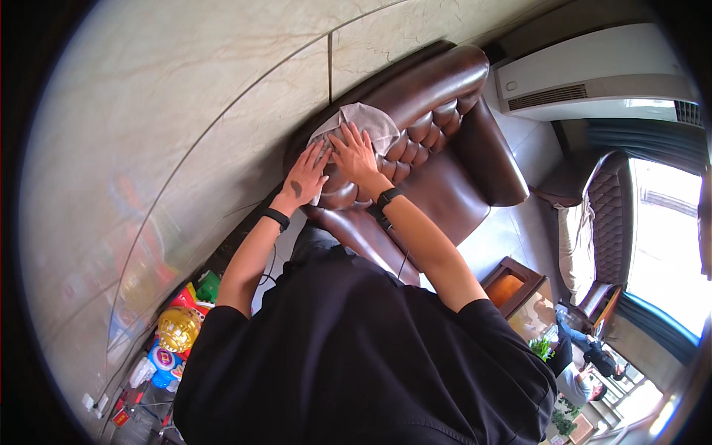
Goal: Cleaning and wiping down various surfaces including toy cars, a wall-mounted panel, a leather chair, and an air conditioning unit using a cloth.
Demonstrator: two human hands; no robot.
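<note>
A greyish-pink cloth [379, 125] is draped over the top of the tufted backrest of a brown leather armchair [442, 181]. My left hand [303, 177] rests palm down on the cloth's near left part, its fingers extended. Close beside it, my right hand [356, 156] lies flat on the middle of the cloth with the fingers spread. Both hands touch the cloth without visibly pinching it. Part of the cloth hangs down beneath and beside the hands, and the palms hide some of it.
A marble-look wall [233, 83] runs behind the chair. Colourful foil balloons [178, 331] stand at lower left, near cables. At right are a wooden table [514, 286], another tufted sofa [609, 222] with a pale cover, and an air conditioner [589, 72]. People [578, 378] sit farther off.
</note>
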